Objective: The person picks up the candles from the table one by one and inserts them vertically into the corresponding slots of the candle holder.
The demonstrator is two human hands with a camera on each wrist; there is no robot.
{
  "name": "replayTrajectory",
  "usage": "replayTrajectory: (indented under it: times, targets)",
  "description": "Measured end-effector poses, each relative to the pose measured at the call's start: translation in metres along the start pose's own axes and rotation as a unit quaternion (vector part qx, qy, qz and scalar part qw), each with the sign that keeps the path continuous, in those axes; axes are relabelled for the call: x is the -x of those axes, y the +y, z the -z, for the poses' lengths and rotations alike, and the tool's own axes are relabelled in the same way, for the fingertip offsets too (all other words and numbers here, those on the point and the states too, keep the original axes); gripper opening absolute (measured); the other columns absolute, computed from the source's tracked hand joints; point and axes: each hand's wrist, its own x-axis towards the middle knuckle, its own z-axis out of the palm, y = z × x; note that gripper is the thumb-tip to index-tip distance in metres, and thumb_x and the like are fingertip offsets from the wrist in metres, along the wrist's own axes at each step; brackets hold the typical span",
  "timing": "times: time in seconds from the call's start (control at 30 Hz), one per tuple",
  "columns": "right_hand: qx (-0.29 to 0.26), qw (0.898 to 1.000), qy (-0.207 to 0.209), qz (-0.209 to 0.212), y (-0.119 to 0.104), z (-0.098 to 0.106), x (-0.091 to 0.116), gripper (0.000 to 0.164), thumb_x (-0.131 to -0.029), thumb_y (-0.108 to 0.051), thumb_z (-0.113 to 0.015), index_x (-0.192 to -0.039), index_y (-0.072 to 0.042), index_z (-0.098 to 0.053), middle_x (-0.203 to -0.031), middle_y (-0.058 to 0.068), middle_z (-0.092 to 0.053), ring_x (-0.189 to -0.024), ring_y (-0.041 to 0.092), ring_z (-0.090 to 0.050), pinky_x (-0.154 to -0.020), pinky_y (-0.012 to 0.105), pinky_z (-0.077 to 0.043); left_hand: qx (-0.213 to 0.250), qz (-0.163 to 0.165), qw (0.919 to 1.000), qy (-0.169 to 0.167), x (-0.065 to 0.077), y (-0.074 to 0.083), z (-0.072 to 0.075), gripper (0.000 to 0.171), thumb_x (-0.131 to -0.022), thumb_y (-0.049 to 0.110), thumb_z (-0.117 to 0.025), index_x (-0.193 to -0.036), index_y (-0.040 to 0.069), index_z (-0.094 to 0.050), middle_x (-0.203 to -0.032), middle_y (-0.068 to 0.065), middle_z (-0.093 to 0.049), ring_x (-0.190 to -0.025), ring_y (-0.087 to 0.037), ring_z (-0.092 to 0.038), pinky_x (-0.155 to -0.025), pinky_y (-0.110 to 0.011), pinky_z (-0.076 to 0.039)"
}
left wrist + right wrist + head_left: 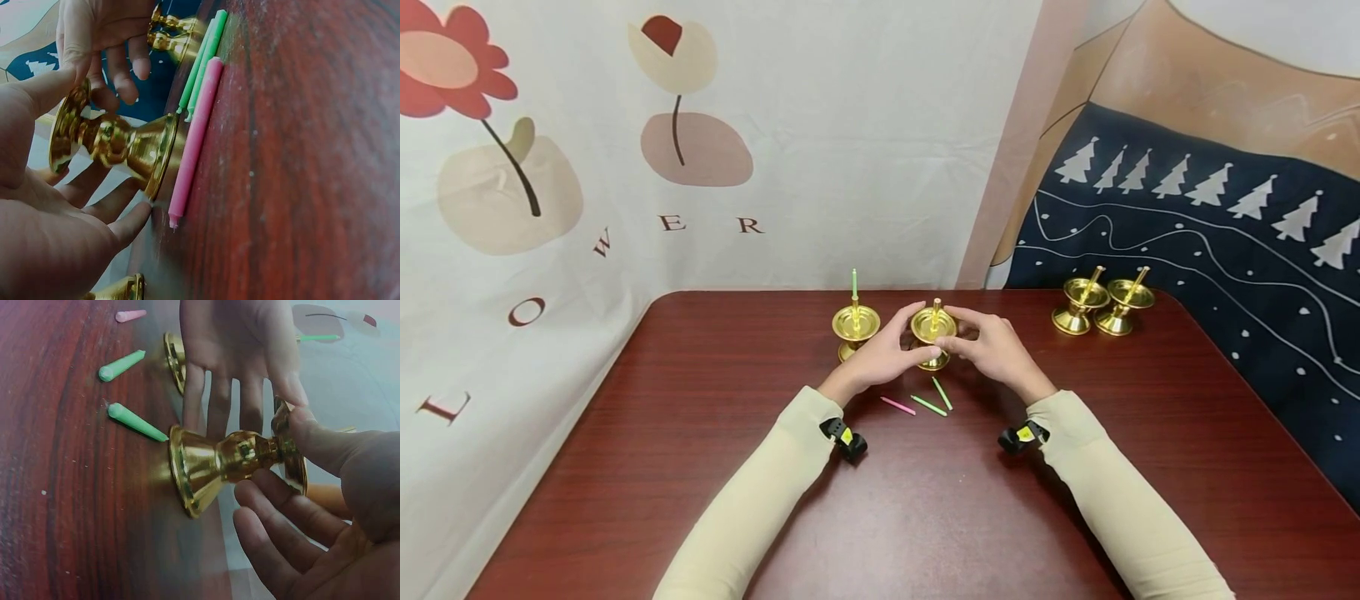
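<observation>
A brass candle holder (933, 327) with a wide dish and a short upright tube stands between both hands. My left hand (886, 353) holds its dish from the left, thumb at the near rim and fingers around the far side. From the right, my right hand (995, 348) grips the same dish; its thumb lies on the rim in the right wrist view. The holder's foot (190, 472) is at the tabletop, and whether it touches is hard to tell. In front lie a pink candle (195, 144) and two green candles (928, 406).
To the left, partly behind my left hand, another brass holder (855, 323) carries an upright green candle (854, 283). Two more brass holders (1075, 304) stand close together at the back right. Printed cloth (850, 167) hangs behind the dark red wooden table (715, 375).
</observation>
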Motion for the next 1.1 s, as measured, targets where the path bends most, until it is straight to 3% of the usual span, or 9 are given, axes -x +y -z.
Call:
replayTrajectory:
  times: [0.13, 0.33, 0.63, 0.8, 0.97, 1.1]
  targets:
    - [0.013, 1.000, 0.000, 0.018, -0.001, -0.006, 0.000, 0.056, -0.103, -0.017, -0.081, -0.153, 0.000, -0.063, -0.104, 0.012, -0.080, -0.084, 0.022, -0.066, -0.071, 0.035, -0.050, 0.003, 0.001, 0.9999, 0.010, 0.001, -0.001, 0.000, 0.087, -0.108, 0.021, -0.074, -0.174, 0.007, -0.020, -0.164, -0.022, -0.047, -0.148, -0.031, -0.052, -0.123, -0.046, -0.039]
    - [0.018, 0.999, 0.000, 0.027, -0.002, -0.007, 0.000, 0.053, -0.104, -0.015, -0.079, -0.153, 0.001, -0.063, -0.097, 0.007, -0.079, -0.074, 0.018, -0.059, -0.068, 0.034, -0.047, -0.002, 0.004, 0.9997, 0.026, 0.000, -0.004, 0.000, 0.084, -0.108, 0.022, -0.074, -0.173, 0.009, -0.023, -0.163, -0.021, -0.047, -0.148, -0.031, -0.050, -0.125, -0.048, -0.035]
    - [-0.022, 1.000, -0.015, -0.002, 0.000, -0.004, 0.006, 0.054, -0.105, -0.018, -0.079, -0.151, 0.005, -0.062, -0.105, 0.010, -0.082, -0.086, 0.026, -0.073, -0.075, 0.036, -0.055, -0.017, 0.014, 0.9994, 0.028, 0.002, -0.002, -0.002, 0.076, -0.110, 0.024, -0.072, -0.170, 0.013, -0.026, -0.160, -0.024, -0.050, -0.148, -0.036, -0.049, -0.125, -0.051, -0.034]
    - [-0.029, 0.998, -0.041, -0.024, 0.007, -0.004, 0.016, 0.046, -0.104, -0.022, -0.080, -0.138, 0.005, -0.069, -0.102, 0.006, -0.082, -0.086, 0.023, -0.074, -0.076, 0.038, -0.057, -0.035, 0.024, 0.9989, 0.021, 0.003, -0.002, 0.001, 0.078, -0.110, 0.028, -0.071, -0.171, 0.017, -0.024, -0.167, -0.023, -0.042, -0.152, -0.039, -0.044, -0.126, -0.055, -0.031]
    - [-0.005, 0.998, -0.065, -0.003, 0.009, -0.006, 0.029, 0.033, -0.097, -0.020, -0.086, -0.122, 0.001, -0.078, -0.095, 0.001, -0.079, -0.087, 0.016, -0.072, -0.077, 0.036, -0.055, -0.048, 0.030, 0.9983, 0.014, 0.005, -0.001, 0.003, 0.079, -0.111, 0.033, -0.069, -0.173, 0.021, -0.022, -0.172, -0.021, -0.037, -0.153, -0.042, -0.043, -0.126, -0.058, -0.031]
    - [0.010, 0.996, -0.083, 0.018, 0.011, -0.009, 0.036, 0.026, -0.091, -0.017, -0.091, -0.110, -0.003, -0.080, -0.086, -0.004, -0.075, -0.077, 0.012, -0.068, -0.069, 0.031, -0.054, -0.052, 0.029, 0.9982, 0.009, 0.006, -0.001, 0.003, 0.079, -0.112, 0.033, -0.067, -0.173, 0.019, -0.020, -0.173, -0.021, -0.035, -0.153, -0.042, -0.043, -0.126, -0.057, -0.031]
